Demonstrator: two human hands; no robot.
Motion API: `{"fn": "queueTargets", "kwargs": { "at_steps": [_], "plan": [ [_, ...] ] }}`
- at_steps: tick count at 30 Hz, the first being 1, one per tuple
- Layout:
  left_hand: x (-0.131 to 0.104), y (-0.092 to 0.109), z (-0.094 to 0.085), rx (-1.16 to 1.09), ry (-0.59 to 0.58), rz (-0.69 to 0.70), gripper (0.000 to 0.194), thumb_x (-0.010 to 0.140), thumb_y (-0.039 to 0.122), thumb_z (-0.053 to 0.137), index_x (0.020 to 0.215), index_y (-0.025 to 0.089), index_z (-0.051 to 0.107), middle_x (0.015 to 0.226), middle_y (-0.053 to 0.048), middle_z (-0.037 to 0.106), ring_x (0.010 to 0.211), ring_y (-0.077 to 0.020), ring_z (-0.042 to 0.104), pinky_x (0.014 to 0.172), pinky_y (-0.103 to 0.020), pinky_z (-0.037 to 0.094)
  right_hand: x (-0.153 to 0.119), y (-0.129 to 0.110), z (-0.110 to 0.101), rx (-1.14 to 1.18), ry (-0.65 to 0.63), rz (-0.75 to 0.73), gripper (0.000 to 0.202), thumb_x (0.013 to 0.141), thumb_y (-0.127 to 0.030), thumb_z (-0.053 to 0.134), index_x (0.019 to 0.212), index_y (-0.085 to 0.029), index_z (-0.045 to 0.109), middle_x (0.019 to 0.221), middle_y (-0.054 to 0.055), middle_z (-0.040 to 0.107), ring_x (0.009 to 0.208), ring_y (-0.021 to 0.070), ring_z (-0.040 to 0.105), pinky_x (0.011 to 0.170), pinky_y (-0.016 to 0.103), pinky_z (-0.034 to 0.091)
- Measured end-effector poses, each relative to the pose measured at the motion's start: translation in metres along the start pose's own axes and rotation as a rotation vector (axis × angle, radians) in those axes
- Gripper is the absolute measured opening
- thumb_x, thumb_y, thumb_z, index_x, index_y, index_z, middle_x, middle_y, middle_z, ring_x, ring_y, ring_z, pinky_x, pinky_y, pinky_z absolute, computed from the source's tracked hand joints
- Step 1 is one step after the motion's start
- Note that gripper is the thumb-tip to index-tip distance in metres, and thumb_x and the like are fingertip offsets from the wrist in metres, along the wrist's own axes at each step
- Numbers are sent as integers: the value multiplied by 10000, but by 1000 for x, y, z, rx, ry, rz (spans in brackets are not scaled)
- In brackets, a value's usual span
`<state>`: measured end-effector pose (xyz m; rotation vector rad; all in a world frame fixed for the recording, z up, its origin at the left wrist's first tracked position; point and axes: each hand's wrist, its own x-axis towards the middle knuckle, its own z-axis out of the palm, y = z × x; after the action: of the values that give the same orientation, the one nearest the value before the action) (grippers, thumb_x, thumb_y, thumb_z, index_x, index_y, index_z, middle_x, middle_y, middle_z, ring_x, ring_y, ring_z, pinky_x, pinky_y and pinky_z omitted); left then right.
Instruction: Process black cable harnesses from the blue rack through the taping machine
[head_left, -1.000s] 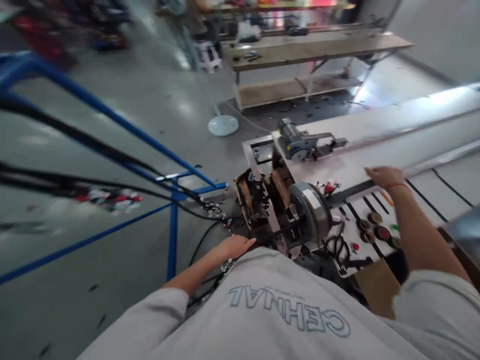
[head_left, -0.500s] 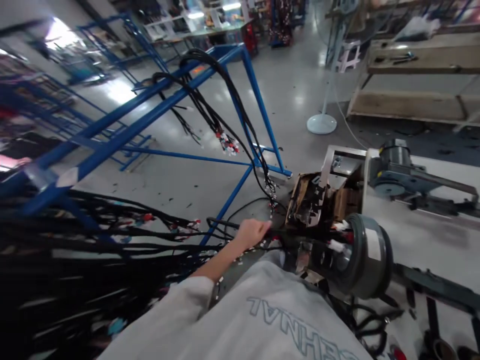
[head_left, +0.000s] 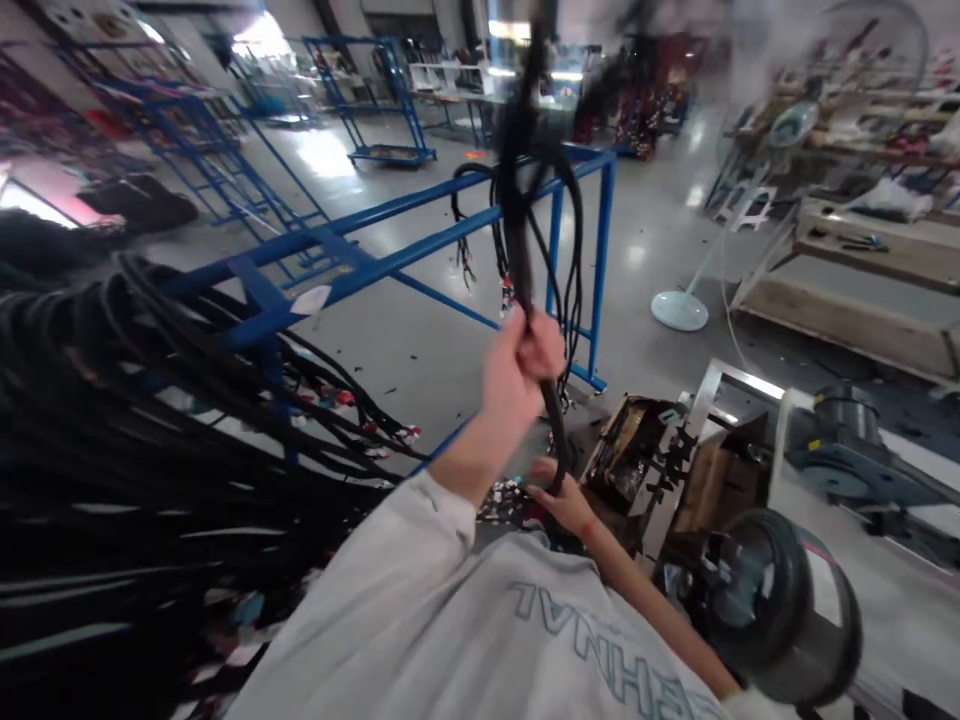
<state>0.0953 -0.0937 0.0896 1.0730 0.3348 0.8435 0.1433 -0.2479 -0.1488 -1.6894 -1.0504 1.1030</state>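
The left hand [head_left: 525,362] is closed around a black cable bundle [head_left: 516,245], which stands nearly upright in front of the body, its blurred top reaching past the upper edge of the view. Lower down, the right hand [head_left: 564,505] is at the bundle's lower length with thumb and fingers spread — whether it grips there I cannot tell. Just beyond the left hand runs a blue rack [head_left: 424,258], a few more black cables looped over its far end and a white tag [head_left: 311,300] on its near part. A thick mass of black cables [head_left: 97,440] hangs at the left, many ending in small red and white connectors [head_left: 405,435]. To the right sit a worn cardboard box [head_left: 626,445], a dark reel [head_left: 799,610] and a grey motor [head_left: 847,430] by a pale work surface [head_left: 904,620]. The grey floor [head_left: 442,375] is shiny and dotted with dark scraps; farther off are a round pale stand base [head_left: 679,310], a white stool [head_left: 754,205], a wooden bench [head_left: 885,240] and a blue cart [head_left: 390,155]. Half a second ago the left hand was low near the box and the right out of sight; now the left is raised — and the right has come in below it.
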Motion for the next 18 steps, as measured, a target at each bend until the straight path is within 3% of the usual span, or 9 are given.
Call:
{"fn": "queueTargets", "kwargs": {
  "at_steps": [3, 5, 7, 9, 11, 13, 15, 17, 18],
  "plan": [
    [40, 93, -41, 0, 363, 409, 456, 998, 385, 111, 1110, 141, 479, 796, 14, 496, 776, -69, 556, 709, -193, 447, 53, -35, 50, -138, -153, 151, 431, 903, -463, 477, 607, -152, 522, 508, -37, 370, 570, 120, 435, 589, 250, 387],
    [33, 120, -78, 173, 594, 719, 348, 988, 254, 190, 1258, 208, 404, 1086, 10, 543, 1217, -115, 467, 888, -247, 432, 77, -77, 66, -193, -278, 7, 401, 891, -462, 490, 646, -149, 540, 517, -49, 372, 548, 99, 394, 559, 226, 352],
    [8, 108, -110, 444, 401, 810, 319, 956, 374, 370, 1268, 348, 429, 1297, 81, 502, 1395, -149, 278, 981, -266, 396, 99, -127, 66, -218, -388, -313, 291, 851, -431, 561, 781, -152, 604, 615, -34, 493, 598, 104, 448, 596, 222, 379],
    [-17, 69, -139, 656, 38, 580, 448, 944, 547, 284, 1261, 307, 489, 1361, 22, 510, 1352, -205, 369, 1046, -334, 389, 125, -172, 45, -253, -389, -628, 239, 817, -375, 611, 920, -162, 642, 803, 15, 608, 736, 138, 537, 718, 254, 429],
    [-28, 29, -175, 767, 49, 440, 433, 911, 496, 426, 1160, 181, 588, 1263, -96, 590, 1261, -256, 468, 1096, -402, 339, 162, -204, -1, -284, -181, -769, 296, 772, -305, 658, 1028, -156, 649, 1023, 85, 637, 935, 185, 571, 855, 312, 428],
    [-31, 3, -219, 926, 389, 247, 307, 862, 390, 542, 1057, 164, 611, 1192, -104, 611, 1215, -245, 487, 1116, -395, 297, 208, -219, -61, -264, 172, -717, 348, 751, -227, 654, 1077, -105, 642, 1113, 160, 622, 1013, 209, 575, 869, 353, 423],
    [-35, -6, -261, 973, 627, 85, 218, 837, 268, 565, 1021, 163, 611, 1139, -91, 620, 1168, -224, 509, 1097, -369, 315, 253, -225, -112, -211, 587, -559, 269, 723, -196, 665, 971, -92, 673, 1079, 200, 636, 981, 216, 601, 831, 370, 425],
    [-43, -10, -286, 948, 655, -6, 211, 835, 205, 546, 1029, 167, 621, 1120, -78, 626, 1120, -208, 531, 1048, -342, 366, 285, -229, -132, -117, 910, -511, 67, 685, -189, 693, 735, -149, 674, 1088, 183, 657, 1019, 221, 599, 843, 378, 409],
    [-48, -13, -291, 925, 615, -33, 221, 839, 199, 539, 1039, 171, 627, 1122, -73, 631, 1098, -203, 540, 1021, -333, 389, 292, -232, -127, -43, 904, -533, 116, 735, -218, 656, 632, -167, 644, 1076, 177, 670, 1000, 211, 611, 798, 365, 424]
  ]
}}
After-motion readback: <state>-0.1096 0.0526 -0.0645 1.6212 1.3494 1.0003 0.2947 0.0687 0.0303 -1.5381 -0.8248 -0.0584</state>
